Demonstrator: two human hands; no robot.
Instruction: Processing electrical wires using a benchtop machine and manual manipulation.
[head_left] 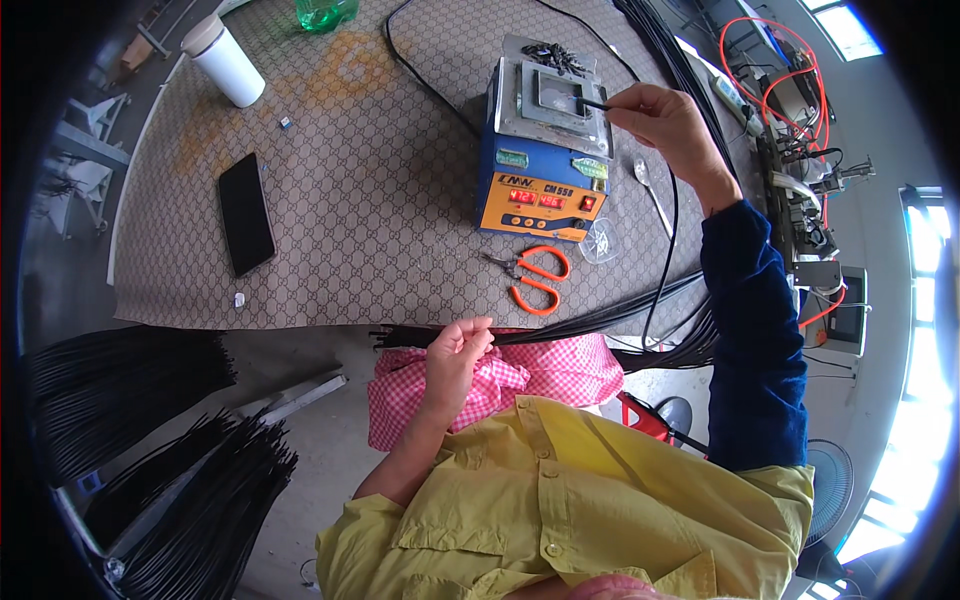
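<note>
My right hand is closed on a thin black cable, its end pointing into the square well of a solder pot with a blue and orange body. Whether the tip touches the grey metal surface is too small to tell. At the table's front edge, my left hand has thumb and fingers pinched together over a bundle of black cables. What those fingers hold, if anything, cannot be made out. Between the pot and my left hand lie orange-handled cutters.
A small clear dish and a spoon lie right of the pot. Farther left are a black phone and a white tumbler. More black cables hang at lower left. Dark dross sits behind the well.
</note>
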